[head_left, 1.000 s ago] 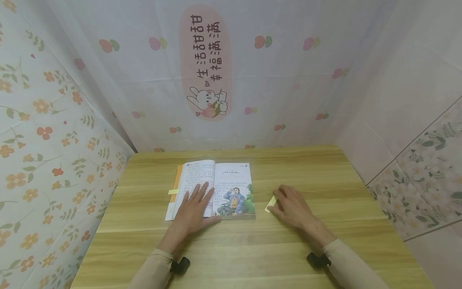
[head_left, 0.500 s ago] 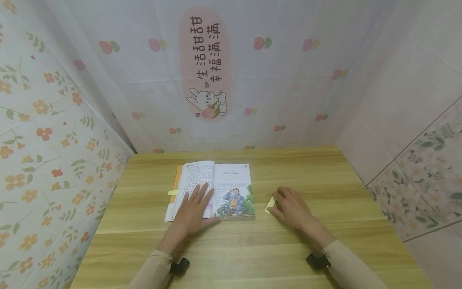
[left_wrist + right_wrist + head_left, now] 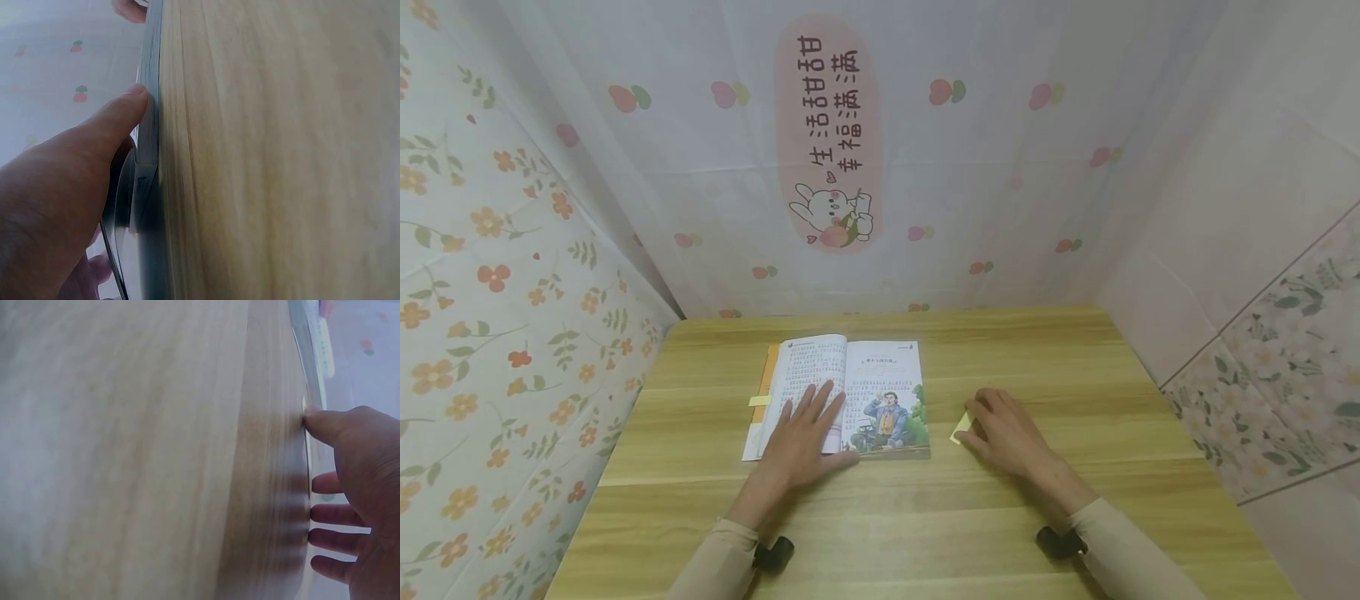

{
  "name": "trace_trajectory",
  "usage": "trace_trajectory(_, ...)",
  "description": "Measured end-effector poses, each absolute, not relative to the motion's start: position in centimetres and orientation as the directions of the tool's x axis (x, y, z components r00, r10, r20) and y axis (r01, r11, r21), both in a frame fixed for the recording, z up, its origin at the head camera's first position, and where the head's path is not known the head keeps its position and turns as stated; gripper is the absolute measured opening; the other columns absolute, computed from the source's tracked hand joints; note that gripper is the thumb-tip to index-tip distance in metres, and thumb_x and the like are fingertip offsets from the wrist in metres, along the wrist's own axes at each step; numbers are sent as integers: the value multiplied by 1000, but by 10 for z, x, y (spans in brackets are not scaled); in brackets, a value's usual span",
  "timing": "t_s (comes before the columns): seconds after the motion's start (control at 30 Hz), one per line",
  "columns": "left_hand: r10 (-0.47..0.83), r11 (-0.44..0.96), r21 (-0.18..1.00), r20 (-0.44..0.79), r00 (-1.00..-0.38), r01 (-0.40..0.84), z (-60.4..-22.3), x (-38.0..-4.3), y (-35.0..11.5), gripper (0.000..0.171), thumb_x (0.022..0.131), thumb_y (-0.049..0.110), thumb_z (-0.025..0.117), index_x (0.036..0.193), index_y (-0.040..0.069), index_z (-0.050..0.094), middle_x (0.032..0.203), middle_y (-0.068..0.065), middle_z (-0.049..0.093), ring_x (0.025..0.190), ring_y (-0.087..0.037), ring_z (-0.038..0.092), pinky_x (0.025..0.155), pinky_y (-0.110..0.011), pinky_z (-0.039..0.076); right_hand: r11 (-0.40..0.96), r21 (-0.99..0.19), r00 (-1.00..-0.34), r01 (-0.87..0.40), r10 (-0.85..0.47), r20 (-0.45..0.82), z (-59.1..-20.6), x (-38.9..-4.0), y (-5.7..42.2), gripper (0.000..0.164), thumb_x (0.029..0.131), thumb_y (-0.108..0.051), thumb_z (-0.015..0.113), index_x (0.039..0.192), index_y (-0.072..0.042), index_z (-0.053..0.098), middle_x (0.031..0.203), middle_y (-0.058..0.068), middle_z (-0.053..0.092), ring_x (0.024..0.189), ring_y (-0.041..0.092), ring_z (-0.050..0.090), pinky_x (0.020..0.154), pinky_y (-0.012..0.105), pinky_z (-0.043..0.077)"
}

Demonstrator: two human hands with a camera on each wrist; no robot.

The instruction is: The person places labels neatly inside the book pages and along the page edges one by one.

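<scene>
An open book (image 3: 883, 367) with printed text and a picture of a figure in a blue jacket lies on the wooden table. My left hand (image 3: 801, 437) rests on its left page with fingers spread; the thumb lies along the lower edge. In the left wrist view, that thumb touches the book's page edges (image 3: 149, 125). Right of the book, my right hand (image 3: 1003, 433) rests over a small yellow sticky note (image 3: 961, 429), partly hidden beneath it. Thumb and fingertips touch down apart from each other in the right wrist view, with the fingers (image 3: 337, 514) fairly straight.
A yellow tab (image 3: 760, 401) sticks out from the book's left side over an orange strip (image 3: 769, 375). The wooden table (image 3: 895, 533) reaches back to a printed curtain (image 3: 1000, 175). A floral cloth (image 3: 490, 350) hangs on the left and a tiled wall (image 3: 1285, 375) stands on the right.
</scene>
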State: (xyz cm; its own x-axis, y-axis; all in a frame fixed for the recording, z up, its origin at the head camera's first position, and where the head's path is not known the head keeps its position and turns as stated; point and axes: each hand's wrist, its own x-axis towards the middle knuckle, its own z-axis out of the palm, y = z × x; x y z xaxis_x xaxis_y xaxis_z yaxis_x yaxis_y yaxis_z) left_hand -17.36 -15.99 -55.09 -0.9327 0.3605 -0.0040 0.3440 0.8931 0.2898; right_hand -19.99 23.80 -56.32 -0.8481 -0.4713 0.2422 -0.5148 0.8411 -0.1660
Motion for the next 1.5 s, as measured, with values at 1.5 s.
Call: trace_trajectory(1.5, 368, 892, 275, 20, -930, 359, -554, -174, -161, 107, 98, 79, 68, 180, 21, 31, 191, -11, 20, 177, -44, 21, 139, -76, 24, 744, -335, -794, -578, -418, 442, -567, -204, 227, 28, 95, 8, 78, 123, 3, 77, 110, 19, 84, 100, 34, 82, 87, 50, 70)
